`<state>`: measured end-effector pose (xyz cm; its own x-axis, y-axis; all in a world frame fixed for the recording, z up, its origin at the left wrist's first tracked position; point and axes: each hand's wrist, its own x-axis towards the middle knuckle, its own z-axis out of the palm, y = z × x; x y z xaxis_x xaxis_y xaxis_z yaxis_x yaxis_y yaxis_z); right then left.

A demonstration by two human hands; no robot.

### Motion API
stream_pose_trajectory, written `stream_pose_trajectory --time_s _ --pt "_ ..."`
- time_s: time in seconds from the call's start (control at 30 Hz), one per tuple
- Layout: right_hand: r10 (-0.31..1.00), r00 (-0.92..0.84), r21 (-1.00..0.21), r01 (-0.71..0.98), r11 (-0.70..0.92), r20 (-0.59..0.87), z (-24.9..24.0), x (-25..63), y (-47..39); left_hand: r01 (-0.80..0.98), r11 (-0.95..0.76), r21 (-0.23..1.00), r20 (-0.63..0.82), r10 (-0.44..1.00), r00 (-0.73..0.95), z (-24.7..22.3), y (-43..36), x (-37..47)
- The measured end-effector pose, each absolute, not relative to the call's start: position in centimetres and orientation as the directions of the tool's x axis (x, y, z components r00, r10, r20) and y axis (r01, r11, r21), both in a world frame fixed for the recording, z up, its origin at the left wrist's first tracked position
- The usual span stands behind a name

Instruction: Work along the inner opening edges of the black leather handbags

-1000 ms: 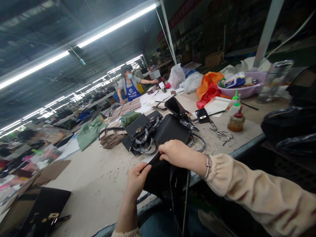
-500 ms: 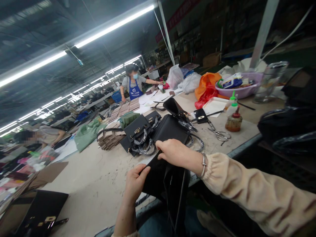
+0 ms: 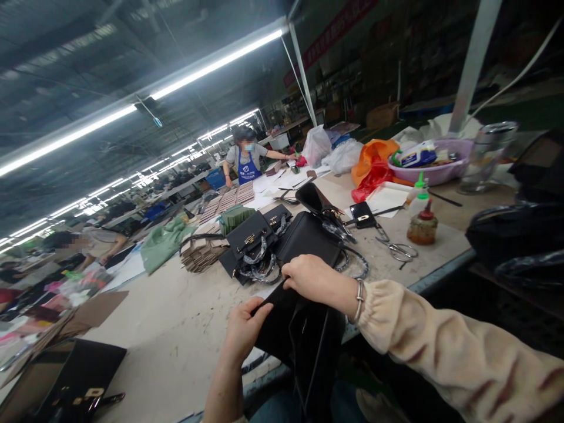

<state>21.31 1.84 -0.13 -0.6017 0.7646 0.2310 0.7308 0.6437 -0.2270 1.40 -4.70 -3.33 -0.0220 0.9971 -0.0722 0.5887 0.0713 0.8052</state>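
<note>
A black bag piece [image 3: 282, 326] hangs over the table's front edge between my hands. My left hand [image 3: 247, 326] pinches its upper left edge between thumb and fingers. Closed on the same edge farther right is my right hand [image 3: 315, 282], with a bracelet at the wrist. Just beyond, black handbags [image 3: 249, 238] with gold clasps and plastic-wrapped handles lie in a cluster. Another black handbag [image 3: 74, 376] rests at the lower left, on the table.
Scissors [image 3: 400, 251], a glue bottle [image 3: 422, 226] and a purple basket [image 3: 440, 170] are on the table [image 3: 176, 329] at right. Brown stacked pieces [image 3: 200, 252] and green cloth [image 3: 165, 244] lie beyond. A person in a blue apron [image 3: 247, 167] stands at the far side.
The camera view has shifted slightly, so the table and its contents appear a little lower and farther right. Both hands keep their hold on the black piece.
</note>
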Motion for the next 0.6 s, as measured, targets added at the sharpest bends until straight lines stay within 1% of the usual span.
stream_pose_trajectory --time_s 0.13,0.2,0.3,0.43,0.6 --pt "0.772 -0.595 -0.234 0.736 0.635 0.223 -0.1 21.1 2.3 0.612 0.098 0.785 -0.072 0.995 -0.066 -3.3 -4.6 1.6" --pt "0.773 -0.596 -0.234 0.737 0.634 0.218 -0.1 21.0 2.5 0.635 0.122 0.763 -0.095 0.993 -0.076 -3.0 -4.6 1.7" --pt "0.771 -0.599 -0.226 0.738 0.636 0.217 -0.1 20.9 2.6 0.735 0.118 0.668 -0.111 0.992 -0.058 -2.0 -4.5 2.1" --pt "0.772 -0.597 -0.215 0.742 0.635 0.218 -0.1 20.8 2.6 0.849 0.014 0.528 -0.010 1.000 -0.010 -0.8 -4.0 3.3" --pt "0.777 -0.597 -0.216 0.746 0.629 0.201 -0.2 20.9 2.7 0.901 0.031 0.433 0.059 0.996 -0.063 -1.4 -3.4 4.4"
